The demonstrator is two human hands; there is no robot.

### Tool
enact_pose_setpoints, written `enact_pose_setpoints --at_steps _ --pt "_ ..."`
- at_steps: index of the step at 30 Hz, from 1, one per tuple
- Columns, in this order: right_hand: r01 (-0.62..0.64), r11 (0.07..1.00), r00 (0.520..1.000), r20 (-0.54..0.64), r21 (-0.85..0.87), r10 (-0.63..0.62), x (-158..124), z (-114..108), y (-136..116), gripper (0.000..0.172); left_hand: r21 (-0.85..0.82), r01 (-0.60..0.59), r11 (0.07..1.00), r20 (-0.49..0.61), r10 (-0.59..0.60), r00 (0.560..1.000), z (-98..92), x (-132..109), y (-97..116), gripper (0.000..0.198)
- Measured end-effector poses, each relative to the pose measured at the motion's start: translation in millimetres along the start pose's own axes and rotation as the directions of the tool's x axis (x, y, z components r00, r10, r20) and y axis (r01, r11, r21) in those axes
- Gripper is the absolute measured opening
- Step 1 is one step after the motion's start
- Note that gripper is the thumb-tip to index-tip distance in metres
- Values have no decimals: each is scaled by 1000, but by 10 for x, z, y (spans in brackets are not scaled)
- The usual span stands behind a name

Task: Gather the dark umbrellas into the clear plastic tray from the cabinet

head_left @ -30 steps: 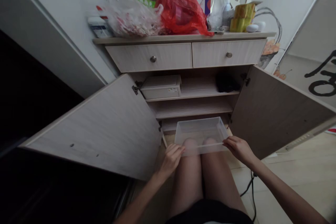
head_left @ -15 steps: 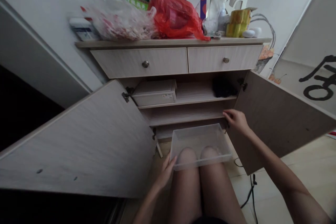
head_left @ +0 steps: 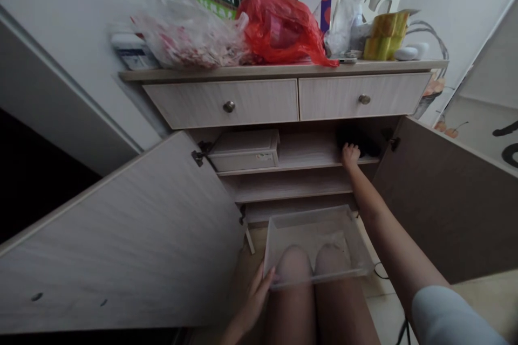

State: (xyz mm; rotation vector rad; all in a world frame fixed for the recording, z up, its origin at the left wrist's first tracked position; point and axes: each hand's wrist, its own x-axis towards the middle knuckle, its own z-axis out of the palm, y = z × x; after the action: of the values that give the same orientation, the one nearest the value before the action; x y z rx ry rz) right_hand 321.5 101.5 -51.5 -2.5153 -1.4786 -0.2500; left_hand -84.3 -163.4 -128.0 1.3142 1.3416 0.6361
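Observation:
A clear plastic bin [head_left: 319,226] rests on my knees, its inside facing up. My left hand [head_left: 259,288] grips its near left corner, thumb over the rim. My right hand [head_left: 350,154] reaches into the open cabinet at the right end of the upper shelf [head_left: 309,148], its fingers curled against a dark cloth-like bundle [head_left: 366,145]. A pale lidded box [head_left: 245,150] with a small label sits at the left end of that same shelf.
Both cabinet doors [head_left: 133,242] [head_left: 453,199] stand wide open on either side. On the cabinet top [head_left: 226,73] lie a red plastic bag [head_left: 283,27], a clear bag [head_left: 190,38] and yellow tape rolls [head_left: 384,35]. A cable [head_left: 404,329] lies on the floor.
My right hand has moved up and forward from beside the lower shelf to the dark bundle, and its fingers have closed on it. My left hand still holds the bin. The view has shifted slightly.

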Motion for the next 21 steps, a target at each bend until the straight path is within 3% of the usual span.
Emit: enact_pose_setpoints --at_steps 3,5,8,11,14,18,21 --pt "-41 996 999 -18 85 43 -19 7 28 44 22 -7 1000 39 6 999 -19 7 -1 98" --pt "-100 961 995 11 258 100 -50 -35 99 42 34 -19 999 58 17 998 -30 17 -14 96" --pt "-236 777 972 140 583 190 -122 -141 242 43 29 -29 999 40 28 999 -27 36 -36 95" --pt "-291 649 957 225 703 185 -270 -252 383 41 -18 -34 999 19 35 999 2 46 -25 94" --pt "-287 540 955 280 791 97 -522 -364 547 40 -51 -52 997 19 54 998 37 35 33 93" --pt "-226 335 946 288 915 -149 -931 -562 838 41 -21 -93 995 15 93 996 63 -4 131 89" --pt "-131 341 907 251 931 -337 -1246 -713 1014 49 -15 -110 994 10 110 994 72 -37 182 89"
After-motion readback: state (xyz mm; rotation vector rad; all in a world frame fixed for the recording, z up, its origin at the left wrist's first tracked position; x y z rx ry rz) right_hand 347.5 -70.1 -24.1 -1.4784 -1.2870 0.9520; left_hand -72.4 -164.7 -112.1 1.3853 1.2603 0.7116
